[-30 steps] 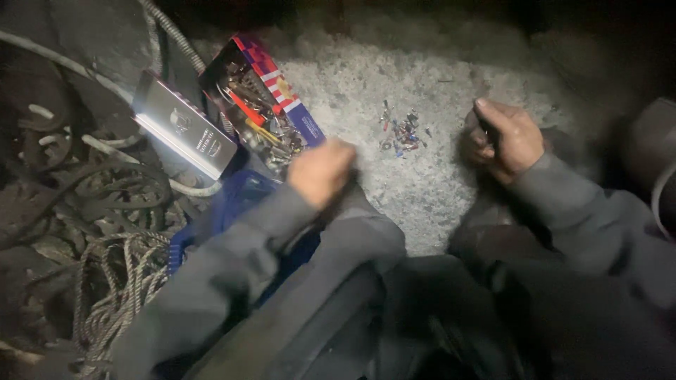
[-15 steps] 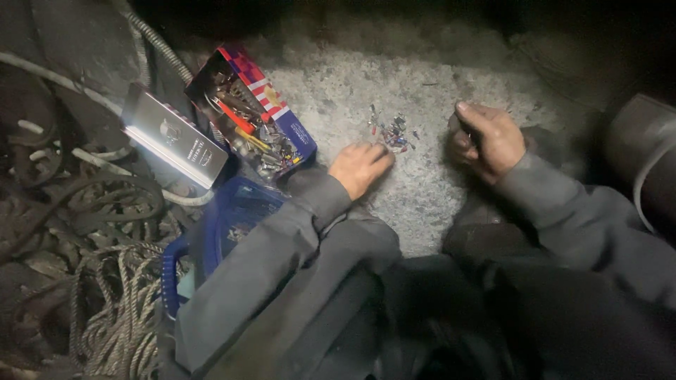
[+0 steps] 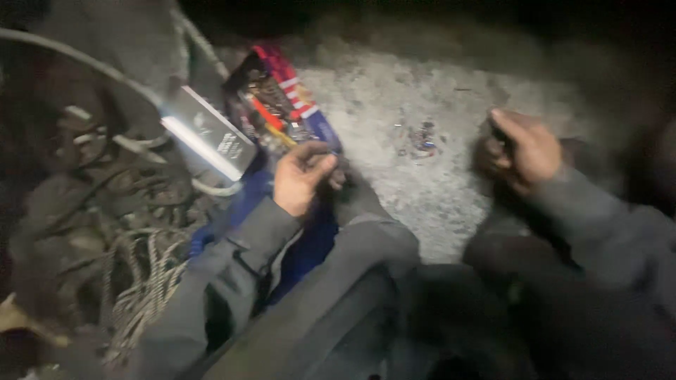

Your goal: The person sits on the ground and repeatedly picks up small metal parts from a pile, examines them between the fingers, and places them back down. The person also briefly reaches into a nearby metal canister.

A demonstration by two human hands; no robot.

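My left hand (image 3: 301, 177) hovers at the near edge of an open blue and red box (image 3: 282, 105) that holds small tools and parts, its fingers curled; whether it pinches anything is too blurred to tell. My right hand (image 3: 524, 149) rests on the grey concrete floor (image 3: 436, 197) to the right, closed around a small dark object I cannot name. A little pile of small coloured parts (image 3: 421, 138) lies on the floor between the two hands. Grey sleeves cover both arms.
A flat silver box with a bright lit edge (image 3: 208, 134) leans left of the tool box. Coiled rope (image 3: 141, 288) and thick cables (image 3: 84, 67) crowd the left side. A blue crate (image 3: 310, 246) sits under my left forearm. My dark trouser legs fill the foreground.
My left hand has drawn back from the floor near the small parts to the edge of the tool box. The view has shifted and blurred. My right hand stays put.
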